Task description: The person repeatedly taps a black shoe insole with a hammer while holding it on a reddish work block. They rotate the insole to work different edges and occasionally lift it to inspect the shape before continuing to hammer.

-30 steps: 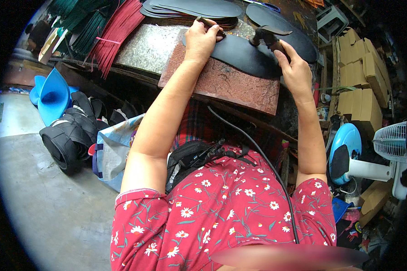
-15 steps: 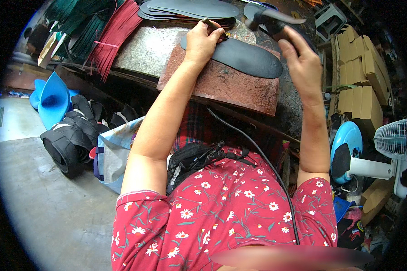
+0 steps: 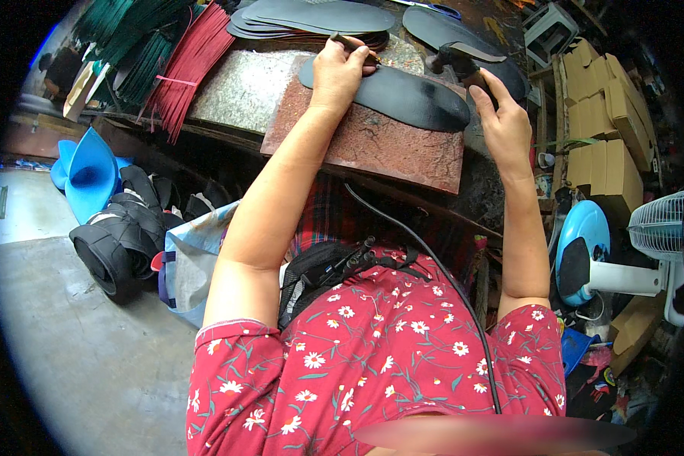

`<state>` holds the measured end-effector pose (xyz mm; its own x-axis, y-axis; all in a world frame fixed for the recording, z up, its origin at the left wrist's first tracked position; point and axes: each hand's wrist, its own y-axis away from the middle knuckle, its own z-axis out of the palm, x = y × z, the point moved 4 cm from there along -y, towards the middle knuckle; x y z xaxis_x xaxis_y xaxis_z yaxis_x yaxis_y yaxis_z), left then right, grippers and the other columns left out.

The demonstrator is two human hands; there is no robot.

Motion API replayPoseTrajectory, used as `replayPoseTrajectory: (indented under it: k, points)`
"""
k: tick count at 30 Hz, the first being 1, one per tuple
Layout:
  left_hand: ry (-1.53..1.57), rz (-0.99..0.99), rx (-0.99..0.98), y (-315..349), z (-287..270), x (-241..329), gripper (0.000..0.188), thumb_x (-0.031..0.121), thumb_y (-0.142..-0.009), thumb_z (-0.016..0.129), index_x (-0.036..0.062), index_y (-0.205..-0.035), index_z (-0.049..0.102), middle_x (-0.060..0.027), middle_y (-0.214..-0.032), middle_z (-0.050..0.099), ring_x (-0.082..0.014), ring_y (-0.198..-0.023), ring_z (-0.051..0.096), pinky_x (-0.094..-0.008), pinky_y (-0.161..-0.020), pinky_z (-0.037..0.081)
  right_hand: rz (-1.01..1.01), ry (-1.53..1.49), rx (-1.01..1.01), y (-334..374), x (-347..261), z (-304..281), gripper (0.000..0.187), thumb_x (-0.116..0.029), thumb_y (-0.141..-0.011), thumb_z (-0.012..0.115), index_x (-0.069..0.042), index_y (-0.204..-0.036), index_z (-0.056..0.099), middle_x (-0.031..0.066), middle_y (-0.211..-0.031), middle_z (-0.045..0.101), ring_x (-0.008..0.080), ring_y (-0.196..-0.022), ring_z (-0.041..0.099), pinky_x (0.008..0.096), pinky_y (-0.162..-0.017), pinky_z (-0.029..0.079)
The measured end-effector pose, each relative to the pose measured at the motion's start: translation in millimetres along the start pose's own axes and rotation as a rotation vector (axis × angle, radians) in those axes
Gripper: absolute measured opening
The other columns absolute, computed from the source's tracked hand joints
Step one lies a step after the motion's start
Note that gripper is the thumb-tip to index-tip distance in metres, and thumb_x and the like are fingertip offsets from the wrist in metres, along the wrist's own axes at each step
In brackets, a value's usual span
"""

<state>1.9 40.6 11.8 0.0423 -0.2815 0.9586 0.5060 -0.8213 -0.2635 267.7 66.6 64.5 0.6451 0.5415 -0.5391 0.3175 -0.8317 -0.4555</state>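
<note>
My left hand [image 3: 337,80] is closed round a dark, rod-shaped tool [image 3: 345,41], probably a punch, above the toe-to-waist part of a black shoe sole [image 3: 422,100]. Fingers hide the tool's lower end. The sole lies flat on a reddish-brown slab [image 3: 304,125] on the workbench. In my right hand [image 3: 507,125] is the handle of a hammer [image 3: 452,61]; its dark head is held just beyond the sole's far edge, apart from the rod-shaped tool. A pale curved edge shows beside the head.
A stack of black soles [image 3: 311,17] lies at the back, with more soles [image 3: 444,26] to its right. Bundled red strips [image 3: 194,64] and green strips hang at the left. Cardboard boxes [image 3: 596,163] and a fan [image 3: 657,228] stand at the right; black rolls [image 3: 114,247] lie at left.
My right hand has come down slightly and nearer with the hammer, which is less blurred now. The left hand keeps its hold on the rod-shaped tool over the sole.
</note>
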Motion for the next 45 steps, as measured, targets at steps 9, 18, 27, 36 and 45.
replayPoseTrajectory:
  k: [9,18,27,36,45]
  points:
    - [-0.745,0.455,-0.140,10.6,17.2,27.8,0.018,0.014,-0.086,0.070,0.0042,-0.099,0.062,-0.0149,-0.083,0.071,-0.0238,-0.076,0.070,-0.0349,-0.069,0.055,-0.314,-0.400,0.233,-1.9,-65.0,-41.6,0.037,-0.033,-0.093,0.066,-0.011,-0.122,0.064,0.0161,-0.103,0.071,0.0279,-0.090,0.071,0.0343,-0.075,0.054]
    - [-0.034,-0.015,-0.049,0.4,10.0,-2.9,0.010,0.007,-0.093,0.060,-0.0020,-0.098,0.058,-0.0103,-0.083,0.070,-0.0153,-0.077,0.070,-0.0266,-0.063,0.058,0.066,-0.058,0.040,2.8,-4.2,-7.9,0.039,-0.041,-0.093,0.062,-0.016,-0.124,0.064,0.0177,-0.104,0.069,0.0366,-0.094,0.067,0.0394,-0.077,0.054]
    - [-0.769,0.587,-0.183,17.4,33.2,23.0,0.019,0.017,-0.087,0.070,0.0052,-0.098,0.061,-0.0170,-0.084,0.069,-0.0349,-0.079,0.069,-0.0375,-0.068,0.054,-0.313,-0.262,0.171,6.3,-53.7,-28.1,0.037,-0.032,-0.092,0.066,-0.010,-0.122,0.063,0.0151,-0.103,0.071,0.0297,-0.090,0.071,0.0354,-0.076,0.055]
    - [-0.190,0.037,-0.192,1.8,22.3,-1.9,0.010,0.007,-0.096,0.059,-0.0013,-0.100,0.058,-0.0107,-0.091,0.070,-0.0163,-0.080,0.069,-0.0265,-0.072,0.058,-0.038,-0.175,0.094,3.9,-14.0,-27.2,0.036,-0.034,-0.092,0.066,-0.015,-0.123,0.065,0.0172,-0.104,0.070,0.0294,-0.091,0.071,0.0345,-0.077,0.053]
    - [-0.903,0.612,-0.246,24.2,48.1,21.2,0.024,0.021,-0.089,0.068,0.0048,-0.104,0.058,-0.0203,-0.085,0.068,-0.0382,-0.080,0.067,-0.0423,-0.068,0.054,-0.105,-0.063,-0.044,3.1,-45.3,-21.0,0.036,-0.038,-0.094,0.061,-0.015,-0.122,0.063,0.0163,-0.104,0.070,0.0361,-0.095,0.067,0.0401,-0.078,0.054]
